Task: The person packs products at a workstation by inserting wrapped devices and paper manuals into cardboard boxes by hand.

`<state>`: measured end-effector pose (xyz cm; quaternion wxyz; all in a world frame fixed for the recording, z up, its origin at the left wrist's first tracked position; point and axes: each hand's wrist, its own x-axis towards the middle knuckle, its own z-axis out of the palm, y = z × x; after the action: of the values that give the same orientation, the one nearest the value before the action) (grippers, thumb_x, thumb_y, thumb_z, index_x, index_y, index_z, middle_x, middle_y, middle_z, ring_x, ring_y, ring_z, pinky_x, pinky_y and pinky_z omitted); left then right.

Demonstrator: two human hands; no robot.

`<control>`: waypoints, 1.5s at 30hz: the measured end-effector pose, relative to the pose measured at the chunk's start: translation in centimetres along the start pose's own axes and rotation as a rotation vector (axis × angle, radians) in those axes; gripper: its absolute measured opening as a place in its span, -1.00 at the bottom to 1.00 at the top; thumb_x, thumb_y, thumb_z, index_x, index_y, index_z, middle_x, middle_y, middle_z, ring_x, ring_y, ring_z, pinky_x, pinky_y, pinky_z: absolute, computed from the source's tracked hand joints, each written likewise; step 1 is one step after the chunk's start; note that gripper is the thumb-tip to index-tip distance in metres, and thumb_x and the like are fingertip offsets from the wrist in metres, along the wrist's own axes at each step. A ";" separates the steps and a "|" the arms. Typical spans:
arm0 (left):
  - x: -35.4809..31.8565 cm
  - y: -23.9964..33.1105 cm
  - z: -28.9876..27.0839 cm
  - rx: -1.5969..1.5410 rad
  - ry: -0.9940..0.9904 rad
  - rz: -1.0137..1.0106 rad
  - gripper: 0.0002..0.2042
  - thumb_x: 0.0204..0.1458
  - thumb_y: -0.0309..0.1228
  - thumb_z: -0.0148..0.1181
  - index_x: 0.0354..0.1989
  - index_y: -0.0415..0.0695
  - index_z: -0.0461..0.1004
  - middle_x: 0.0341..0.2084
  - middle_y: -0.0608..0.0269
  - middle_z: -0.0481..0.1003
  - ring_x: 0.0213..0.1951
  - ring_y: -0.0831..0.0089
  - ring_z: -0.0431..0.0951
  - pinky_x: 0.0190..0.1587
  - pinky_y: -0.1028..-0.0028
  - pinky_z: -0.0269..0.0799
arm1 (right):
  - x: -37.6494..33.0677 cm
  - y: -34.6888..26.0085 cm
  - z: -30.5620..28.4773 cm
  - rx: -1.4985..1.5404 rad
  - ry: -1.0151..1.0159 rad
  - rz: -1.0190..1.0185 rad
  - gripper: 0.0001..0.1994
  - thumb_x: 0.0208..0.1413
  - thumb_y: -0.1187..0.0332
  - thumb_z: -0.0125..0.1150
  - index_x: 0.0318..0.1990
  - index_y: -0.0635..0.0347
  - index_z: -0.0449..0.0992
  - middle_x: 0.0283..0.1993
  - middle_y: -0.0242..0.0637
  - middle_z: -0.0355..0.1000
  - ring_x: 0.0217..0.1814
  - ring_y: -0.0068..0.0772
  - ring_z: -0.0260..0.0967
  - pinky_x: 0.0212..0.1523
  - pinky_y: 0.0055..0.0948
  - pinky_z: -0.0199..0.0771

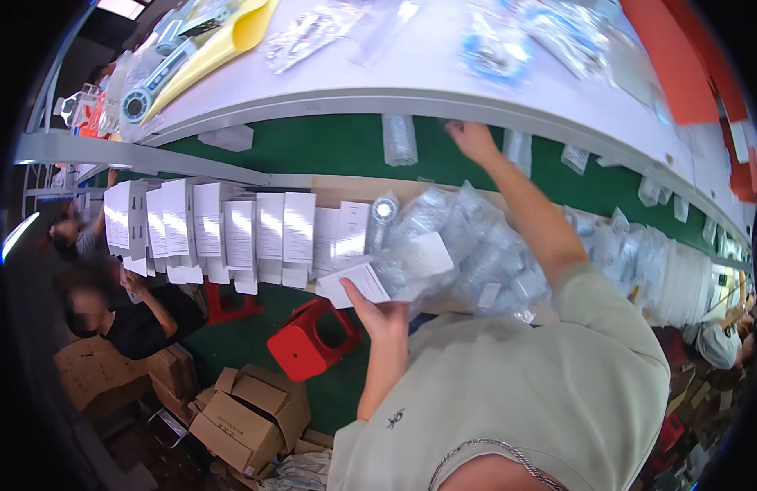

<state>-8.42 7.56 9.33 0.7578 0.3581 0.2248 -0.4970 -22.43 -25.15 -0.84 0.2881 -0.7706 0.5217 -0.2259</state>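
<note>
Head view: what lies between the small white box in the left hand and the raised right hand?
A heap of clear plastic bags on the bench, between the white box in the left hand and the right hand.

A long white surface (411, 69) curves across the top, edged by a grey metal rail (370, 102). Below it runs a green conveyor belt (337, 147), and nearer still a brown work surface (346, 190) lined with a row of white boxes (207, 225). The floor (256, 319) is green. On it lies a red plastic stool (309, 340) tipped on its side, with a second red stool (227, 307) just behind. Open cardboard boxes (247, 417) sit in the lower left, near a seated person in a black shirt (141, 323). Orange sheets (681, 57) lie at the top right. A bright ceiling light (121, 6) shows at the top left.
</note>
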 end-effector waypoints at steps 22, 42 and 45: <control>5.6 -2.9 3.1 0.143 -0.065 0.190 -0.44 0.20 0.15 -0.14 0.21 0.03 0.21 0.09 0.37 0.36 0.12 0.39 0.35 0.13 0.26 0.31 | -18.2 -12.8 -0.7 1.006 0.187 0.058 -0.75 0.11 0.55 0.21 -0.05 0.26 0.45 -0.20 -0.39 0.45 -0.28 -0.67 0.41 -0.26 -0.64 0.44; 0.9 -10.3 -1.0 1.155 -0.733 -0.063 -0.62 0.15 -0.43 0.15 0.12 -0.24 0.32 -0.17 0.21 0.51 -0.09 0.43 0.50 0.07 0.43 0.35 | -33.2 -3.0 -16.2 0.340 0.603 0.256 -0.85 0.01 0.44 0.34 -0.27 0.30 0.61 -0.25 -0.21 0.52 -0.13 -0.35 0.36 -0.10 -0.37 0.33; 2.6 -7.8 -2.4 1.151 -0.587 0.170 -0.67 0.12 -0.48 0.18 0.06 -0.25 0.37 -0.22 0.23 0.52 -0.15 0.47 0.51 0.01 0.47 0.37 | -33.6 -0.8 -18.4 -0.005 0.708 0.136 -0.87 -0.04 0.44 0.36 -0.36 0.32 0.58 -0.28 -0.21 0.51 -0.17 -0.25 0.36 -0.15 -0.34 0.32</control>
<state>-14.52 5.95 3.49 0.5115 0.5726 -0.3228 -0.5534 -45.76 2.65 11.56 0.1021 -0.6088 0.6398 -0.4578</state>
